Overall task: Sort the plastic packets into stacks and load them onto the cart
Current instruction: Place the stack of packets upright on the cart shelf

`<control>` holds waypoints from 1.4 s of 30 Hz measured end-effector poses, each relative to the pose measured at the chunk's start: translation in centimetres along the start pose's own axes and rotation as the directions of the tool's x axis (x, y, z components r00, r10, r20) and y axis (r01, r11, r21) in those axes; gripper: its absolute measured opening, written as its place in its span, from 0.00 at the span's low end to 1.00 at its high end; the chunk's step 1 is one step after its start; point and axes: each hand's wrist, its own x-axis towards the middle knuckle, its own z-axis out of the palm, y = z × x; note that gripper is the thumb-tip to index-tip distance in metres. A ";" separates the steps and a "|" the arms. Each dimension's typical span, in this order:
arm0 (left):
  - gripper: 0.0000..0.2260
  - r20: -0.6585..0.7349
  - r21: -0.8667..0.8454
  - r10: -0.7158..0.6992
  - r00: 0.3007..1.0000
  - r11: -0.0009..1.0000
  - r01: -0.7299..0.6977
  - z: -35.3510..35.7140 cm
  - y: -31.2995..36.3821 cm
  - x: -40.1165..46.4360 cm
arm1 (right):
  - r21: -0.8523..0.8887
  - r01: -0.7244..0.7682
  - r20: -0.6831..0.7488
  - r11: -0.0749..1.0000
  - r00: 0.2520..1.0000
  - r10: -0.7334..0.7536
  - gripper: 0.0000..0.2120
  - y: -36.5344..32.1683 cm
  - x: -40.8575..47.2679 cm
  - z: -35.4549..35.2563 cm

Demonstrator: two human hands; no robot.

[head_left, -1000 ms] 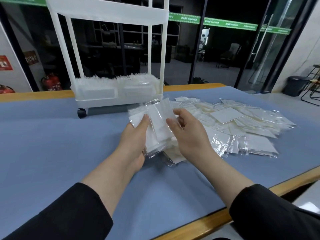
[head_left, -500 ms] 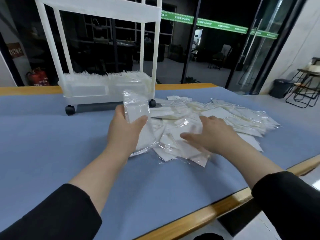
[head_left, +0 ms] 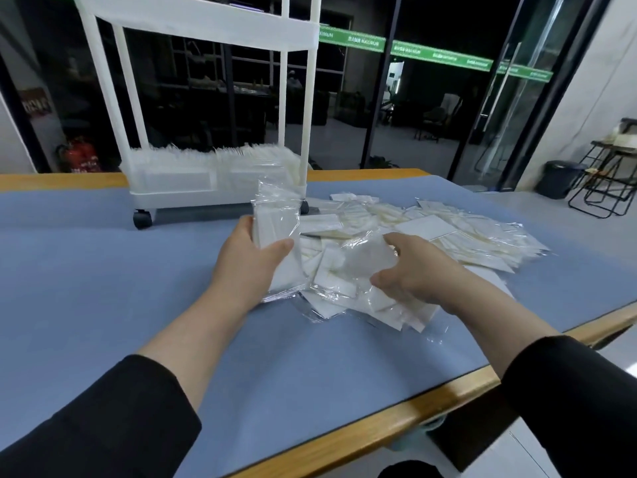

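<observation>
My left hand [head_left: 250,262] grips a stack of clear plastic packets [head_left: 275,229] holding white cards, standing nearly upright on the blue table. My right hand [head_left: 413,270] pinches a single packet [head_left: 365,262] between thumb and fingers, lifted slightly off the loose pile of packets [head_left: 448,236] spread to the right. The white cart [head_left: 172,188] stands on the table behind my left hand, its lower tray filled with rows of packets [head_left: 213,160].
The table's blue mat [head_left: 103,288] has a wooden front edge [head_left: 396,419] near me. A cart wheel [head_left: 142,220] sits at the left. Beyond the table are glass doors, a black bin [head_left: 558,177] and a metal stool [head_left: 606,181].
My right hand left the held stack, reached down onto the loose pile and now lifts one packet from it. My left hand keeps the stack, tilted more upright.
</observation>
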 end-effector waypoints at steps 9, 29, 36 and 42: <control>0.11 -0.089 -0.215 -0.044 0.995 0.976 0.024 -0.9 0.5 0.2 | 0.727 0.103 -0.104 0.679 0.994 -0.039 0.09 0.0 0.3 -2.4; 0.15 -0.120 -0.440 -0.213 0.970 0.887 0.141 -13.1 -0.5 0.2 | 0.824 0.334 -0.051 0.458 0.848 -0.528 0.19 -18.5 1.2 13.4; 0.18 -0.326 -0.395 -0.238 0.915 0.914 0.097 -13.3 -1.6 1.4 | 0.915 0.243 -0.099 0.323 0.909 -0.405 0.18 -18.0 2.5 14.1; 0.17 -0.399 -0.143 -0.098 0.912 0.989 0.043 -13.7 -1.5 1.1 | 0.858 0.366 -0.209 0.360 0.890 -0.405 0.18 -17.0 3.0 12.4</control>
